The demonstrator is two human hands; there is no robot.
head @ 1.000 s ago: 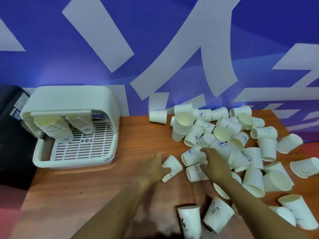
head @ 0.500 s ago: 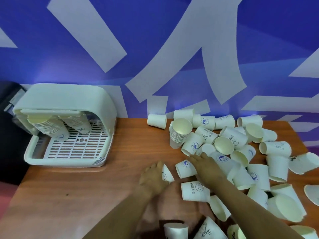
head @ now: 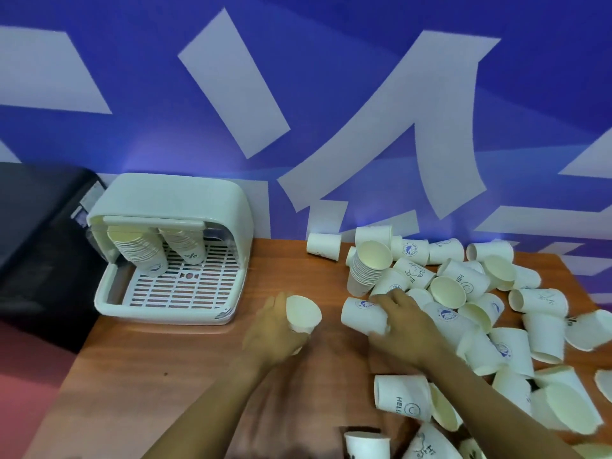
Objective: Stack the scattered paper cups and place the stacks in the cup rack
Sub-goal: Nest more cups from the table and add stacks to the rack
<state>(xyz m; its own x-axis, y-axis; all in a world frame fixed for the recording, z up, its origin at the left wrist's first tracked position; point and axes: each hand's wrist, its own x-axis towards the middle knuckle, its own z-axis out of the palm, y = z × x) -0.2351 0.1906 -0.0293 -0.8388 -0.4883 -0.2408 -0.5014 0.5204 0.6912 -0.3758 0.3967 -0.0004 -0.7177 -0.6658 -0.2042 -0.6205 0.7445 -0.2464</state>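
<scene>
Bright, even indoor light with a soft bluish glow on the blue wall banner (head: 331, 94). Faint shadows fall under the forearms on the wooden table (head: 165, 376). Wide-angle lens bends the edges; the lower frame is motion-blurred and soft.

A blue wall (head: 331, 77) with large white shapes backs a brown wooden table (head: 139, 376); a black object (head: 36, 233) sits left.
</scene>
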